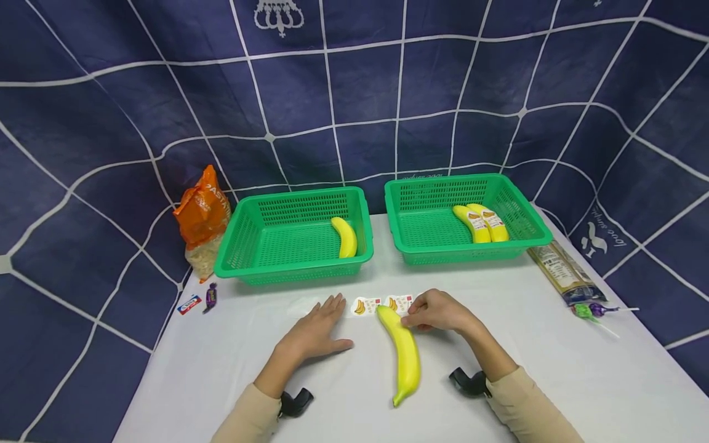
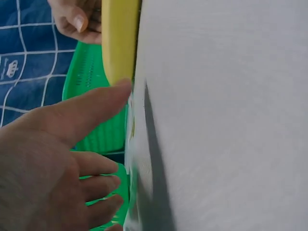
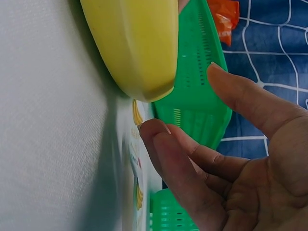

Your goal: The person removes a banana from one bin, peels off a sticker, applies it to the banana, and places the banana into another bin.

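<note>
Banana (image 1: 406, 354) lying near-to-far between hands; right hand (image 1: 437, 311) pinching sticker strip (image 1: 382, 304) at far tip; left hand (image 1: 316, 335) flat on table (image 1: 554, 369).

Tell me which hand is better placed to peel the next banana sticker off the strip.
Probably the right hand: its fingertips already rest on the sticker strip beside the banana. The left hand lies flat on the table, holding the strip's other end down.
</note>
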Tool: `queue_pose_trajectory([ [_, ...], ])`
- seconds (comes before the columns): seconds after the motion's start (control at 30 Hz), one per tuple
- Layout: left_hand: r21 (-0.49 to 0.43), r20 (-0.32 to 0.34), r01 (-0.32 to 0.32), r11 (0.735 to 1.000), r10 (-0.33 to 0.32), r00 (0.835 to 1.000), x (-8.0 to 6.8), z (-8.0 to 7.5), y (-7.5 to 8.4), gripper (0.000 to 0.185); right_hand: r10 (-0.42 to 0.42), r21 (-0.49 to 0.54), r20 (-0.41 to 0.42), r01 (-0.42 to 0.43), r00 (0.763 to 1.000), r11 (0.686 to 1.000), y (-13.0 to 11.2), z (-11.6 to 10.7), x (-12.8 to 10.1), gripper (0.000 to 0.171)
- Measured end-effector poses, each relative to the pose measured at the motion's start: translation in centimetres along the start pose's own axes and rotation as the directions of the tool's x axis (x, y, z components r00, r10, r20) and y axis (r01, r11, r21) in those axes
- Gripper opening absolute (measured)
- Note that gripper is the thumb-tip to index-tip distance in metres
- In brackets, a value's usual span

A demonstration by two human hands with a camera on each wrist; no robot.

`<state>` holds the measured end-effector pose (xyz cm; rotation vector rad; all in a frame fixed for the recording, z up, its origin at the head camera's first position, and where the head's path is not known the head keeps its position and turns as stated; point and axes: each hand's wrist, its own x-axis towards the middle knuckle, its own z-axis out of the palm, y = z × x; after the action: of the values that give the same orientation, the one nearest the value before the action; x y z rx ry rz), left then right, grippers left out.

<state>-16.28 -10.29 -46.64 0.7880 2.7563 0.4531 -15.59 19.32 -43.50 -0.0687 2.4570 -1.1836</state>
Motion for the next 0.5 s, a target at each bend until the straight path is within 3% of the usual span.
queue_pose_trajectory([
  [0.27,-0.035,0.020,-0.004,0.999,0.005,1.000,0.5,0.8,-1.0,0.090,0.014,0.012,-0.003,-0.014,1.000,1.000,0.0,-0.2,0.1,0.033],
  [0.5,-0.002,0.013,0.001,1.000,-0.001,1.000,1.1,0.9,-0.8,0.095,0.013,0.011,-0.012,-0.013,1.000,1.000,0.1,-0.5,0.2,0.032],
])
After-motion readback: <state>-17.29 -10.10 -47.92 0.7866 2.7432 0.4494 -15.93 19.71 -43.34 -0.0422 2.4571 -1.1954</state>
